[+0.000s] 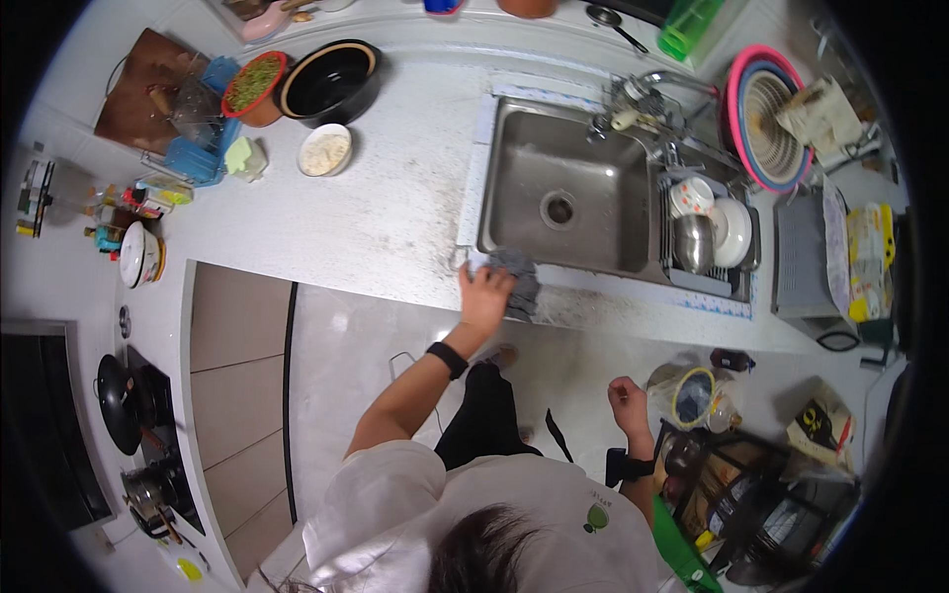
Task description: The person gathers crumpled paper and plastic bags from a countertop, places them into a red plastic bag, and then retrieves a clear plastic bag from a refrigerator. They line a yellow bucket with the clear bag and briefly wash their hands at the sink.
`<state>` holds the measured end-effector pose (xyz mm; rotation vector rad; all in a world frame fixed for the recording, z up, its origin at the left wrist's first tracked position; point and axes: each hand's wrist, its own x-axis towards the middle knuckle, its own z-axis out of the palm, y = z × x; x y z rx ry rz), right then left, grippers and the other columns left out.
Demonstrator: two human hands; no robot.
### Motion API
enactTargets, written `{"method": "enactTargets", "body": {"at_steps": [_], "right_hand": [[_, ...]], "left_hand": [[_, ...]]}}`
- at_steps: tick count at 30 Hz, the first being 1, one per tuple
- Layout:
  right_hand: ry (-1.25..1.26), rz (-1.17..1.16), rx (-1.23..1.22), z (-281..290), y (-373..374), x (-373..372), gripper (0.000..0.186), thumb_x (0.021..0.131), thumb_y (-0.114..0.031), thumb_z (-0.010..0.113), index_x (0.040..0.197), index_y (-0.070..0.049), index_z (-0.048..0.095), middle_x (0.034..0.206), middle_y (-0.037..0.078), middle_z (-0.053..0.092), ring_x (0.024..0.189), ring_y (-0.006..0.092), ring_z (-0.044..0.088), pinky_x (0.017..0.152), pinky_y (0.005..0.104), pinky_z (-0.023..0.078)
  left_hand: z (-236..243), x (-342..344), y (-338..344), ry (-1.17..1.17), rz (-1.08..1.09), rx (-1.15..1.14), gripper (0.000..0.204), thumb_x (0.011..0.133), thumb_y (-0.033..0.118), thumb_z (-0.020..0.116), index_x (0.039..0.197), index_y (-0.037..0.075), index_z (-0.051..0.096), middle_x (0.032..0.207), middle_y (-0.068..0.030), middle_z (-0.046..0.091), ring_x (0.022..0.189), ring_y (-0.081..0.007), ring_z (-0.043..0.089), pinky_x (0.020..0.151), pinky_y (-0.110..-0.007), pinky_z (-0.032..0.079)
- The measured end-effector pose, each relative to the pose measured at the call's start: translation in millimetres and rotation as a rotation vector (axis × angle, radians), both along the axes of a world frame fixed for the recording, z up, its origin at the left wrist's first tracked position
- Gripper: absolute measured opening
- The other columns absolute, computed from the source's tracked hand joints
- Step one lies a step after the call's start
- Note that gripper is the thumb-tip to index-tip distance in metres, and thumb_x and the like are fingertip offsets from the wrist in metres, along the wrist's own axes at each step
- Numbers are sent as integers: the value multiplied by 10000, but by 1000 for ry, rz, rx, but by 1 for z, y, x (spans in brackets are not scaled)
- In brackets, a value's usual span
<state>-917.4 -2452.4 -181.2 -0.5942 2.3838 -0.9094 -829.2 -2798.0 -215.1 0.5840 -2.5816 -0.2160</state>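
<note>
My left hand point(484, 296) presses a crumpled grey cloth point(514, 277) onto the white countertop point(405, 217), at the sink's near left corner. Its fingers are bent over the cloth's left part. The steel sink point(583, 212) has a round drain in its floor. Dark smudges mark the counter around the cloth and along the sink's left side. Away from the counter, my right hand point(627, 400) hangs over the floor at my right side with its fingers curled in, and no object shows in it.
Left on the counter stand a black pot point(331, 89), a bowl of white powder point(325, 150) and a red bowl of green bits point(255, 87). A dish rack point(704, 232) holds bowls at the sink's right. Stacked basins point(761, 119) lean behind it. Bags and a rack crowd the right-hand floor.
</note>
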Motion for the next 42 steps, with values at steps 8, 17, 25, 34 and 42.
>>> {"method": "enactTargets", "body": {"at_steps": [8,17,25,34,42], "right_hand": [[-71,96,-350,47,-136,-50,137,826,-39,604,961,-47,578,854,8,587,754,93,556,638,229,466],[246,-51,-579,118,-231,-93,723,694,66,621,1340,-87,337,1231,92,423,1096,182,428,892,314,406],[90,324,-530,118,-245,-141,390,616,127,529,967,-26,604,840,51,615,836,155,586,767,261,451],[54,151,-817,128,-215,-102,189,811,-9,593,998,-39,600,836,45,624,732,137,593,653,257,479],[316,279,-439,159,-208,-90,292,850,-118,578,1126,-26,552,884,168,633,682,287,621,623,345,477]], "left_hand": [[83,-65,-63,414,-174,1398,279,886,281,585,1018,35,572,769,4,564,685,-66,510,569,-262,420],[145,-116,-37,359,-399,934,158,837,176,551,852,19,553,818,-191,590,735,-382,555,640,-403,441],[191,-125,-60,-19,-795,816,305,660,153,733,889,17,584,782,-132,605,745,-244,586,679,-341,459],[221,-111,-50,76,-242,1516,262,794,61,647,1020,45,516,854,-96,587,804,-162,580,669,-283,483],[209,-103,-23,73,-194,1438,407,768,156,723,1071,49,474,896,-84,573,816,-127,558,633,-223,435]]}}
